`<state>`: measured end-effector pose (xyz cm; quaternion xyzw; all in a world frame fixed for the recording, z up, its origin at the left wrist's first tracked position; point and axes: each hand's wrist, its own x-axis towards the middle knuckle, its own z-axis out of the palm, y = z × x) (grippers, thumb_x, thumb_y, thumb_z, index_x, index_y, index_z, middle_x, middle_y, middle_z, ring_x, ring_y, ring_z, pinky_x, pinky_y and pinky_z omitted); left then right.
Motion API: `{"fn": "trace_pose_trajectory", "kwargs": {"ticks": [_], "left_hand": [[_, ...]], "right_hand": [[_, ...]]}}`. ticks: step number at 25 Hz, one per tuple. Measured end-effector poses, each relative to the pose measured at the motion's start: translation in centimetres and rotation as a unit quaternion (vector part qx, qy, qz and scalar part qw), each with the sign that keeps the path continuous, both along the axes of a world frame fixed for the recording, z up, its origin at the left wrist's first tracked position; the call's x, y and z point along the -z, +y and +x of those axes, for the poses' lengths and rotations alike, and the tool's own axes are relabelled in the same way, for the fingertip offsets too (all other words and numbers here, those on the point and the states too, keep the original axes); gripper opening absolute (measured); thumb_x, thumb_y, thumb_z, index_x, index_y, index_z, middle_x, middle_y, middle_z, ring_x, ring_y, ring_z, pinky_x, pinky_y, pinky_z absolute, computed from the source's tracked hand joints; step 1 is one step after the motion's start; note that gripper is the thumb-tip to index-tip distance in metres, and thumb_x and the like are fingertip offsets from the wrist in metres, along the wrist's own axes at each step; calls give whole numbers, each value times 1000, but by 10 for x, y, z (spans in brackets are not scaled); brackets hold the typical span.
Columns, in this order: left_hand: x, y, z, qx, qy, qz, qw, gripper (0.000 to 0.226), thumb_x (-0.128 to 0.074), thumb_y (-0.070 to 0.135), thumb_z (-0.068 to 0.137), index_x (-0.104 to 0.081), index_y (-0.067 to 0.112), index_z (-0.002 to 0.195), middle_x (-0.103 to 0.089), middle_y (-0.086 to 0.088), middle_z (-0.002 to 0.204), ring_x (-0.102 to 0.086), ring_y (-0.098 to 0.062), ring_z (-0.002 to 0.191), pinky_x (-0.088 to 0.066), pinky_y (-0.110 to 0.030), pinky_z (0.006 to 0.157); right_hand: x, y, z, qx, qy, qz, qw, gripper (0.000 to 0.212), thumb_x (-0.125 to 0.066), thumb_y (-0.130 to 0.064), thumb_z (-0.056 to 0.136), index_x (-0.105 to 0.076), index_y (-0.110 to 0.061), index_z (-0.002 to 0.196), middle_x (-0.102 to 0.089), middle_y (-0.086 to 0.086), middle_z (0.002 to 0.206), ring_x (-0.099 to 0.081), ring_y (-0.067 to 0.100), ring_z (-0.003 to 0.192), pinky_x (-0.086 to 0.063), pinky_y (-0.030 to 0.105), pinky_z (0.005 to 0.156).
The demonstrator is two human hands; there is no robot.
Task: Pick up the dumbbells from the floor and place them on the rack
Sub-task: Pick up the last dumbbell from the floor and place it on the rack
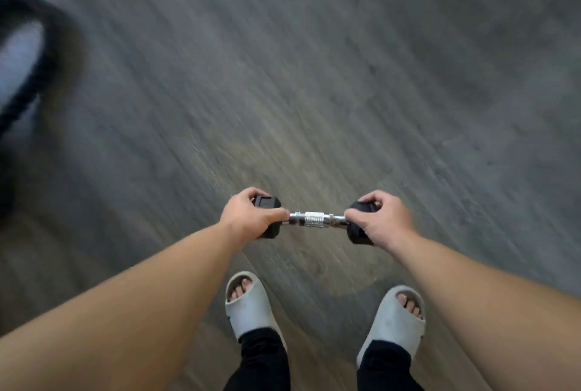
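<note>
dumbbell [315, 218] held level, left hand [248, 217] and right hand [382, 221] gripping its ends

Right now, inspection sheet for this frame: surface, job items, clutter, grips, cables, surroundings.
Surface: grey wood-look floor, motion-blurred.
Job's things: one dumbbell, black hex heads, chrome handle, held level above the floor; rack not in view.
Clutter: nothing seen.
Grips: left hand wraps the left head, right hand wraps the right head; handle bare between them.
Cables: thick black rope looped on the floor, far left, blurred.
Surroundings: person's feet in grey slides, dark trousers, below the dumbbell.
</note>
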<state>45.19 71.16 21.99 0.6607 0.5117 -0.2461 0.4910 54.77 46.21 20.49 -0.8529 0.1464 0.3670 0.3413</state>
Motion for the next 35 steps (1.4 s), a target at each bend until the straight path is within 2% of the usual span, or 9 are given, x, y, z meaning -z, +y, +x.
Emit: {"fn": "trace_pose_trajectory", "kwargs": {"ticks": [7, 10, 15, 17, 20, 23, 28, 32, 35], "left_hand": [[-313, 75, 31, -42, -102, 67, 992, 42, -97, 25, 53, -74, 20, 87, -74, -3, 84, -67, -2, 52, -57, -25, 48], [-453, 92, 17, -73, -152, 102, 980, 42, -97, 24, 53, -74, 18, 88, -74, -5, 84, -70, -12, 62, -63, -35, 54], [-627, 90, -64, -129, -200, 215, 947, 47, -99, 31, 53, -73, 20, 90, -75, -7, 80, -69, -21, 64, -66, -47, 62], [-679, 78, -121, -173, -203, 263, 927, 54, -99, 38, 51, -73, 23, 96, -76, -6, 92, -73, -23, 79, -65, -45, 74], [-738, 56, -215, -238, -190, 339, 890, 60, -96, 50, 44, -72, 26, 93, -74, -5, 101, -69, -25, 95, -59, -40, 88], [-778, 33, -312, -313, -177, 371, 856, 59, -97, 50, 42, -72, 22, 87, -76, -3, 93, -69, -22, 84, -60, -39, 82], [-809, -29, -514, -452, -145, 418, 774, 45, -99, 41, 53, -69, 24, 83, -74, -1, 89, -66, -19, 78, -58, -34, 75], [-802, -86, -661, -550, -148, 396, 720, 45, -98, 32, 59, -68, 21, 90, -67, 4, 81, -59, -9, 65, -45, -20, 40], [-792, -132, -788, -640, -135, 355, 668, 52, -99, 25, 53, -66, 16, 92, -70, -4, 87, -65, -20, 72, -62, -31, 60]], "right_hand": [[-294, 88, 51, -10, -34, 86, 996, 31, -87, -36, 59, -73, -25, 85, -69, -11, 85, -72, 22, 84, -66, 48, 79], [-427, 117, 57, -31, -79, 142, 986, 29, -88, -34, 59, -71, -24, 81, -67, -11, 80, -74, 26, 88, -66, 50, 79], [-597, 151, 31, -151, -149, 219, 952, 26, -90, -30, 63, -69, -21, 75, -69, -5, 73, -65, 0, 54, -52, 17, 46], [-648, 163, -2, -219, -155, 244, 932, 25, -88, -32, 64, -70, -20, 77, -72, -2, 76, -65, 3, 55, -55, 18, 46], [-711, 179, -69, -315, -155, 279, 894, 29, -88, -38, 61, -70, -23, 79, -74, -1, 83, -71, 20, 75, -68, 44, 64], [-753, 193, -147, -398, -159, 304, 851, 35, -86, -45, 57, -75, -24, 82, -77, 1, 84, -75, 23, 79, -68, 48, 62], [-800, 211, -331, -531, -161, 347, 757, 29, -87, -48, 62, -76, -24, 77, -74, -9, 73, -72, 12, 76, -58, 27, 72], [-802, 211, -492, -599, -145, 351, 705, 29, -86, -43, 63, -80, -20, 80, -77, -6, 70, -74, 14, 71, -59, 26, 68], [-798, 205, -636, -647, -123, 354, 664, 27, -84, -43, 58, -79, -21, 72, -72, -10, 55, -73, 14, 64, -53, 17, 49]]}}
